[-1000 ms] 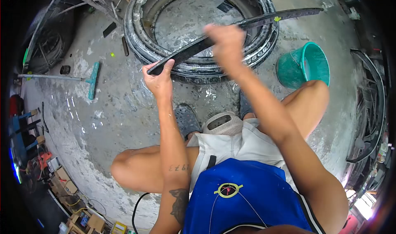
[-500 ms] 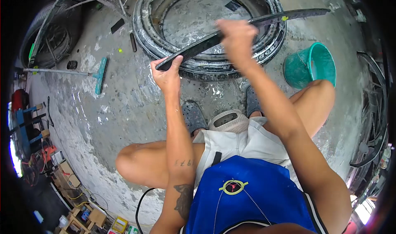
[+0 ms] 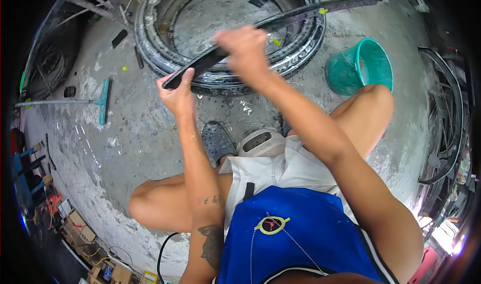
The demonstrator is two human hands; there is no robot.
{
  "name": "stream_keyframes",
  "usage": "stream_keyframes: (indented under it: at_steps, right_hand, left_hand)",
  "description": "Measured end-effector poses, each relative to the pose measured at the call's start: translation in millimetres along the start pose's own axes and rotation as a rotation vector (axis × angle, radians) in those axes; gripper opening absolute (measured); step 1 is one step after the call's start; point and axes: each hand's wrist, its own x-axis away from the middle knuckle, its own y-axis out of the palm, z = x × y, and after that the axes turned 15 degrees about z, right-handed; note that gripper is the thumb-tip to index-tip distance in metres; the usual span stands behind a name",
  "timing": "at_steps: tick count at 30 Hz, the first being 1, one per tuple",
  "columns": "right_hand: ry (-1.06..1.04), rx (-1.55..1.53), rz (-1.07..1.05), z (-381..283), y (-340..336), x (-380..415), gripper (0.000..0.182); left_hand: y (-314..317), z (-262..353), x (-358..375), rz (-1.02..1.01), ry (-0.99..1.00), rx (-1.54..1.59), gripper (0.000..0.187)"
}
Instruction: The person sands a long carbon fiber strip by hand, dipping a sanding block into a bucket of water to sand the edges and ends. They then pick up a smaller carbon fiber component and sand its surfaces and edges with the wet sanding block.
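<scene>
A long, curved black strip point(image 3: 204, 62) slants across the front of a wet black tyre point(image 3: 311, 39) lying flat on the floor. My left hand point(image 3: 176, 94) pinches the strip's near end, thumb on top and fingers underneath. Farther along, my right hand point(image 3: 244, 53) is curled over the strip's upper face, blurred by motion. Whether something small sits under its fingers I cannot make out. The strip's far end reaches past the tyre to the upper right, with a yellow-green mark point(image 3: 322, 11) on it.
A teal bucket point(image 3: 345, 73) stands by my right knee. At the left lies a teal-headed floor brush or squeegee point(image 3: 103, 101) with a long handle. Curved black strips point(image 3: 453, 133) lie along the right edge. Tools and boxes point(image 3: 82, 229) crowd the lower left.
My right hand has moved along the strip toward my left hand. The left hand keeps its grip on the end. The whole view has shifted slightly.
</scene>
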Motion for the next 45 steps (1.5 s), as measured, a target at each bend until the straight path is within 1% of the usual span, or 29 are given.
stream_keyframes:
  at_steps: [1,3,5,6,7,8,9,11,13,14,15,16,17,19,20,21,22,23,25,27,28,29,31,32,34,39,41,42,45]
  right_hand:
    - [-0.033,-0.142,-0.024,-16,0,1,0.043]
    - [-0.11,-0.095,-0.122,6,-12,-11,0.043]
    - [-0.102,-0.039,-0.009,81,-16,-18,0.045]
    - [-0.044,0.047,-0.004,127,-22,-17,0.042]
    - [0.109,0.029,0.005,162,-35,-22,0.042]
    - [0.048,0.199,0.118,174,-47,-27,0.028]
    - [0.044,0.199,0.111,165,-44,-25,0.028]
    - [0.237,0.166,0.065,123,-33,-16,0.045]
    - [0.091,0.202,0.005,44,-18,-5,0.039]
    - [0.033,0.077,-0.023,15,-9,1,0.042]
    - [-0.021,-0.049,-0.059,0,-3,8,0.044]
    - [-0.061,-0.048,-0.087,7,-7,8,0.043]
    - [-0.104,-0.049,-0.118,21,-14,2,0.042]
    - [-0.157,0.006,0.018,83,-24,-12,0.044]
    - [-0.085,0.202,0.002,114,-36,-18,0.041]
    - [-0.006,0.181,0.038,145,-52,-26,0.036]
    - [0.033,0.34,-0.023,165,-73,-32,0.029]
    - [-0.018,0.417,-0.06,182,-91,-40,0.027]
    - [-0.062,0.397,-0.101,160,-122,-57,0.031]
    - [-0.084,0.175,-0.311,142,-137,-61,0.04]
    - [-0.112,0.165,-0.44,137,-134,-56,0.059]
    - [-0.099,0.164,-0.433,133,-133,-51,0.059]
    - [-0.178,0.268,-0.782,90,-126,-52,0.081]
    - [-0.164,0.262,-0.773,88,-114,-46,0.081]
    - [-0.35,0.14,-0.701,86,-96,-29,0.095]
    - [-0.391,0.147,-0.723,105,-88,-25,0.096]
    - [-0.418,0.222,-0.683,119,-93,-29,0.082]
    - [-0.37,0.183,-0.652,125,-96,-29,0.095]
    - [-0.333,0.28,-0.693,140,-103,-33,0.095]
  left_hand:
    - [-1,-2,-1,-0.017,-0.006,0.026,0.049]
    - [-3,0,1,-0.02,-0.009,-0.013,0.05]
    - [1,2,-1,0.002,-0.035,-0.004,0.05]
    - [2,7,1,0.006,-0.036,-0.007,0.05]
    - [2,11,3,0.019,-0.041,-0.007,0.05]
    - [3,13,5,0.016,-0.037,0.019,0.048]
    - [5,15,7,0.004,-0.034,0.044,0.046]
    - [5,6,3,-0.009,-0.004,0.042,0.047]
    - [6,7,3,0.022,-0.052,0.047,0.051]
    - [5,8,3,0.008,-0.044,0.042,0.05]
    - [5,7,2,0.005,-0.044,0.034,0.05]
    - [3,5,0,-0.013,-0.031,0.018,0.049]
    - [-1,4,0,-0.029,-0.019,0.005,0.049]
    - [0,4,-1,-0.023,-0.033,0.016,0.049]
    - [1,4,0,-0.017,-0.026,0.03,0.049]
    - [1,3,2,-0.012,-0.023,0.041,0.048]
    - [1,3,4,-0.012,-0.028,0.05,0.048]
    - [1,4,4,-0.022,-0.022,0.05,0.048]
    - [-1,5,4,-0.011,-0.019,0.044,0.048]
    - [-4,5,5,-0.045,-0.027,0.037,0.047]
    - [-4,5,6,-0.049,-0.023,0.029,0.047]
    - [-4,5,7,-0.051,-0.007,0.035,0.045]
    - [-5,3,5,-0.067,0.018,0.029,0.043]
    - [-7,0,2,-0.06,0.024,0.02,0.045]
    - [-10,-4,0,-0.048,0.026,-0.002,0.046]
    - [-11,-8,-2,-0.028,0.044,0.035,0.046]
    - [-13,-8,-3,-0.046,0.041,-0.001,0.046]
    - [-14,-8,-3,-0.042,0.046,-0.011,0.046]
    - [-15,-7,-4,-0.048,0.045,-0.008,0.045]
